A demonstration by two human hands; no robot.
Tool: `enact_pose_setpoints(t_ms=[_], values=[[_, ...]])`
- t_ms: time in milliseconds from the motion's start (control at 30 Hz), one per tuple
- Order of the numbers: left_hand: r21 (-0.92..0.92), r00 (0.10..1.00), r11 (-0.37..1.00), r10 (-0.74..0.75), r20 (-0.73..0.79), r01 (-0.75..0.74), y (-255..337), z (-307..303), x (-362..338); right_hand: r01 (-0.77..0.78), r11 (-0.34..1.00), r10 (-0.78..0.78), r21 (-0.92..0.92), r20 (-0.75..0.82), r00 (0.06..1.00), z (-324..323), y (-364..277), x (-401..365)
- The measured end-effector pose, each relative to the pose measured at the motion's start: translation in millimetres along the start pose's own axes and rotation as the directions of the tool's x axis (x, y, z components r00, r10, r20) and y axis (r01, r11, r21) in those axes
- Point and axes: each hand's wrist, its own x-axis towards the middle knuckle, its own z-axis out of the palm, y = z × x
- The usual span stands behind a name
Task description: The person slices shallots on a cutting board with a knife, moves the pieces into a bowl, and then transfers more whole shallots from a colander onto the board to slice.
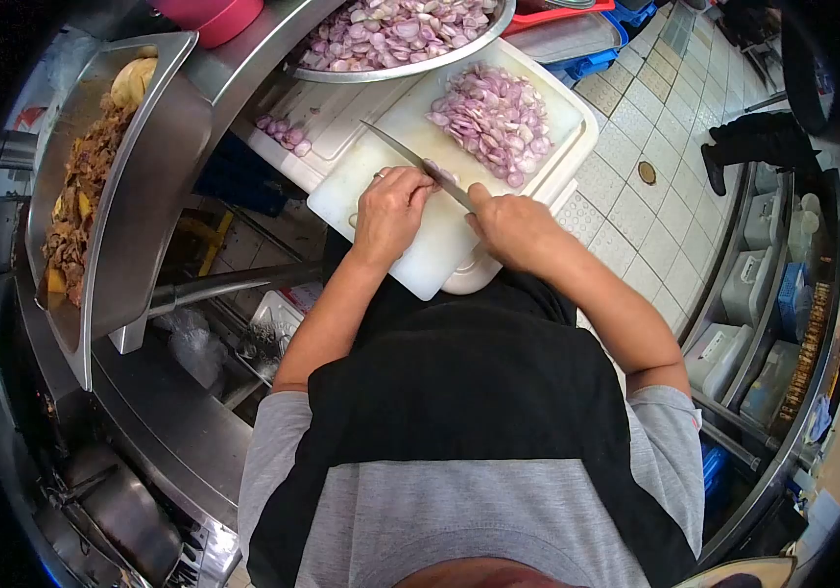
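Observation:
My right hand [513, 230] is wrapped round the handle of a knife [395, 145], whose blade points up and to the left across the white cutting board [336, 196]. Close against the blade, my left hand [390, 211] has its fingers curled down on a shallot, mostly hidden beneath the fingertips. Cut shallot [436, 169] shows at the blade's far side. A heap of pink-purple shallot slices [498, 122] lies on the board beyond the knife. Several peeled shallots [283, 134] rest on the white lid to the left.
A wide metal bowl [503, 22] full of shallot slices stands beyond the board. At left, a deep steel pan [150, 186] holds cooked brown food. Blue and red trays [576, 59] sit at the far right. A person's dark-clad leg [753, 142] is on the tiled floor [645, 216].

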Motion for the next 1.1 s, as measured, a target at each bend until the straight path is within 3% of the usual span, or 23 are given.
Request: enact_pose_setpoints(t_ms=[100, 200, 300, 367, 500, 667, 867, 1100], values=[[0.002, 1.000, 1.000, 0.009, -0.021, -0.009, -1.6, 0.1, 4.5, -0.007, 0.993, 0.013, 0.121, -0.052, 0.999, 11.9, 6.7, 11.1], [-0.029, 0.999, 0.999, 0.032, -0.030, -0.033, 1.3, -0.9, 5.7, 0.101, 0.948, -0.081, 0.300, -0.081, 0.993, 6.3, 28.5, 16.1], [0.046, 0.995, 0.995, 0.087, 0.040, -0.089, 1.5, -7.9, 9.8, 0.087, 0.968, -0.073, 0.237, -0.066, 0.995, 3.1, 36.3, 15.6], [0.074, 0.991, 0.994, -0.083, 0.106, 0.076, 8.7, -7.8, 10.9, 0.097, 0.974, -0.081, 0.207, -0.087, 0.993, 3.1, 32.8, 7.0], [0.090, 0.984, 0.987, -0.145, 0.098, 0.137, 16.2, 0.2, 8.5, 0.052, 0.996, -0.042, 0.070, -0.141, 0.989, 10.1, 18.0, -2.8], [0.025, 0.997, 0.997, 0.079, -0.024, -0.079, 7.9, 3.4, 3.4, 0.079, 0.997, -0.077, -0.001, -0.180, 0.981, 13.1, 16.3, -4.2], [0.073, 0.992, 0.989, 0.129, -0.001, -0.128, 2.1, 2.5, 5.9, 0.041, 0.999, -0.042, -0.030, -0.033, 0.999, -16.9, 5.1, -15.3], [0.043, 0.990, 0.989, 0.141, -0.024, -0.140, 0.7, 0.6, 5.1, 0.049, 0.997, -0.043, 0.055, -0.116, 0.992, 8.0, 11.8, 5.0]])
